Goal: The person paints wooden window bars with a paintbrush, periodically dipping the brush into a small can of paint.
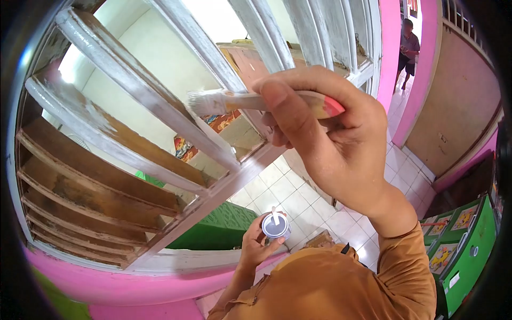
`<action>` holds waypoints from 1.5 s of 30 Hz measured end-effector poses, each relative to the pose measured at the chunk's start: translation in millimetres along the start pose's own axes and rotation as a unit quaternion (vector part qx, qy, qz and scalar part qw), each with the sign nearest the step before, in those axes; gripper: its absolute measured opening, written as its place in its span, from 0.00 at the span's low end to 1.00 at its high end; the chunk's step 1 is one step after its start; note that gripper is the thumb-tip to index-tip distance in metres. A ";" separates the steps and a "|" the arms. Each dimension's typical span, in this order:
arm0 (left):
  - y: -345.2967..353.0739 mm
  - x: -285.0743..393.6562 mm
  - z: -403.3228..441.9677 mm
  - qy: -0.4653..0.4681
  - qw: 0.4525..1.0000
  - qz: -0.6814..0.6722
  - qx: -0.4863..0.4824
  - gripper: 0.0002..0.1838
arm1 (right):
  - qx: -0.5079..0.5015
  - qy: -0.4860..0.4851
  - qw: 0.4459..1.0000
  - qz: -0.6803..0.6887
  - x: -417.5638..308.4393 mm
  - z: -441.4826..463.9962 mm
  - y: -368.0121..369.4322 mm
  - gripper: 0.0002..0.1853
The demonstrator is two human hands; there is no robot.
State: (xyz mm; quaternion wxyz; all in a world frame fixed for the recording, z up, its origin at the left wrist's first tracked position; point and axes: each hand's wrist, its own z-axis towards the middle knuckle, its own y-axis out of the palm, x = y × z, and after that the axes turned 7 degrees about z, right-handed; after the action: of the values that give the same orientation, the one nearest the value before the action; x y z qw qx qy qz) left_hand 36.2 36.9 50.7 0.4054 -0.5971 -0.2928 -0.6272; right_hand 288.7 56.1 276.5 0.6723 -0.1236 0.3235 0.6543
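My right hand (pixel 330 133) is closed round the handle of a paintbrush (pixel 245 101) with a red-tipped end. White paint coats its bristles, which point left and lie at or very near the edge of a slat (pixel 144 90); contact is hard to tell. Lower down, my left hand (pixel 256 242) grips a small open paint can (pixel 275 228), held upright with pale paint inside and a white stick standing in it. Several slats in the wooden frame carry white paint, some with brown patches, while the lower left slats (pixel 80 197) are bare brown wood.
A pink wall (pixel 160 277) runs below the frame. Behind the slats are a green patterned surface (pixel 224 224) and white floor tiles (pixel 304 197). At right stands a green cabinet (pixel 458 256). A person (pixel 408 48) stands in the far pink doorway.
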 end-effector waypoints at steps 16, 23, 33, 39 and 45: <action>-6.8 0.3 -0.2 -0.007 0.998 -0.059 0.010 0.36 | -0.035 0.041 0.998 -0.033 -6.7 11.4 12.9 0.12; -9.1 -2.4 1.7 -0.014 0.998 -0.051 0.020 0.39 | 0.033 -0.040 0.998 -0.037 1.5 17.0 18.8 0.12; -6.8 2.0 5.3 -0.009 0.998 -0.051 0.018 0.38 | 0.033 -0.100 0.992 -0.066 3.2 21.4 16.3 0.11; -13.9 -2.2 4.6 -0.018 0.999 -0.047 0.012 0.37 | 0.021 0.027 0.998 0.058 -7.6 22.7 21.1 0.11; -17.1 -3.6 7.9 -0.013 0.999 -0.048 -0.006 0.38 | -0.011 0.061 0.997 -0.048 -24.4 22.4 -0.2 0.12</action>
State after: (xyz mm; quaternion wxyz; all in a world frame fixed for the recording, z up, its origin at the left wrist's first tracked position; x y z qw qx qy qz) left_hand 25.5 52.7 50.1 0.3673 -0.5930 -0.3226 -0.6398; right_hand 296.6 49.7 308.0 0.6809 -0.1862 0.3498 0.6159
